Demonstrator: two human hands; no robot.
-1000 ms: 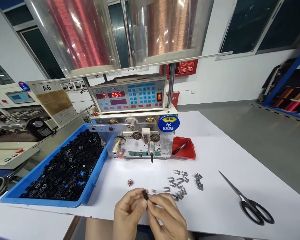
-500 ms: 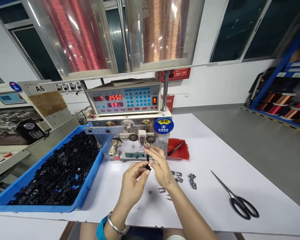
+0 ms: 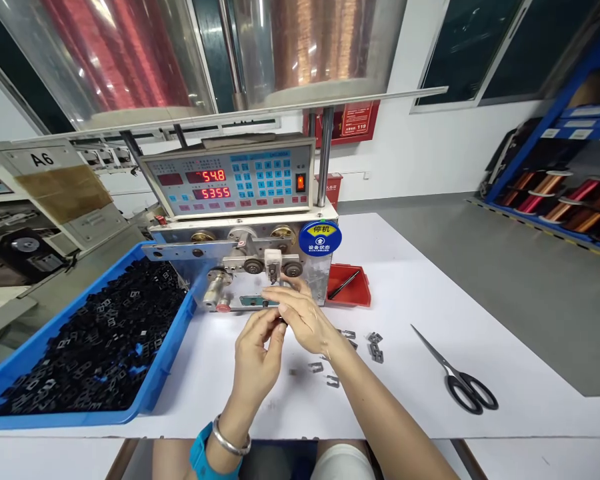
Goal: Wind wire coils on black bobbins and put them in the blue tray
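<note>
My left hand [image 3: 257, 353] is closed in a pinch on a small black piece [image 3: 283, 321], most of it hidden by the fingers. My right hand [image 3: 307, 323] reaches in from the right, its fingers stretched out and its thumb close to that piece. Just beyond the fingertips is the front of a winding machine [image 3: 273, 261] with rollers and a knob. Its panel [image 3: 230, 180] has lit red digits. Several small grey clips [image 3: 333, 381] lie on the white table by my right wrist.
A blue bin [image 3: 153, 400] heaped with small black parts [image 3: 95, 340] stands at the left. Scissors [image 3: 455, 377] with black handles lie at the right. Beside the machine is a red tray [image 3: 363, 293] holding a black pen-like stick [image 3: 344, 285]. Covered wire spools [image 3: 315, 47] hang above.
The view has shifted slightly. My right hand has moved over the black piece, covering more of it. The machine's displayed digits have changed.
</note>
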